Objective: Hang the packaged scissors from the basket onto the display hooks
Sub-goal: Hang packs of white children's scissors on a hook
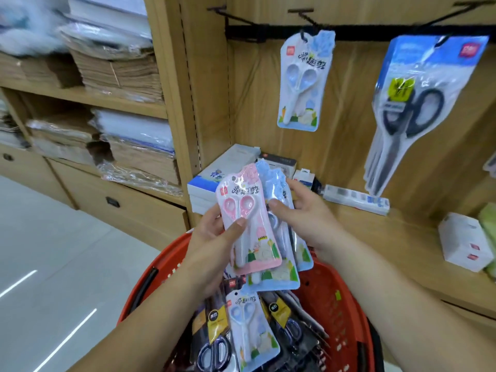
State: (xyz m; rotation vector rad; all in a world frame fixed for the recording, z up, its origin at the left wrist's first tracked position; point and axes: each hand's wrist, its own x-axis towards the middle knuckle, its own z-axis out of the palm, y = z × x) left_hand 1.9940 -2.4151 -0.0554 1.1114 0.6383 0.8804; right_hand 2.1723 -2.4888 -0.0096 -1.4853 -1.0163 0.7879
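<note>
The hands are held above the red plastic basket (349, 304), the left hand (212, 237) curled round a glossy pink scissors pack (257, 237), the right hand (306, 221) round blue packs (273, 181); light, slippery and bendy, each is likely best pinched below its hang-hole.

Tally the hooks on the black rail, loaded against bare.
Loaded: 2, the middle hook with a blue pack, the right hook with black-handled scissors
Bare: 1, the left hook
Total: 3
</note>
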